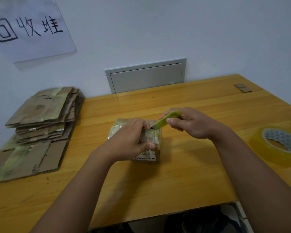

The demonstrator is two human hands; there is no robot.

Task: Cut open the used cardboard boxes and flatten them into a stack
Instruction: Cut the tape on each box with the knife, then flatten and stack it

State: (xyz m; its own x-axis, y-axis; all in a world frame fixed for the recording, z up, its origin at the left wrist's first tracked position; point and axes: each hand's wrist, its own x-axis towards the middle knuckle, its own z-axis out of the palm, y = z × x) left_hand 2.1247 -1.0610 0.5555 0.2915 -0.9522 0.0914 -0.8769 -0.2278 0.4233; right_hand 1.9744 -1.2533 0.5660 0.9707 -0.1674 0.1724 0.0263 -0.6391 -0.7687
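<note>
Both forearms reach in from the bottom edge. Left hand (133, 140) clamps the small taped cardboard box (149, 143) at frame centre, fingers curled over its top, likely to steady it for the cut. Right hand (190, 123) pinches a yellow-green cutter (166, 120), tip angled down at the box's top seam. Flattened stack (40, 123) sits at left on the wooden table (191, 174); tape roll (279, 143) at right edge.

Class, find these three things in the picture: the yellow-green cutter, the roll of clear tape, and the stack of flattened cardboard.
yellow-green cutter (166, 121), head view, middle of its handle.
roll of clear tape (265, 148), head view, its outer yellowish side.
stack of flattened cardboard (42, 110), head view, the top sheet.
</note>
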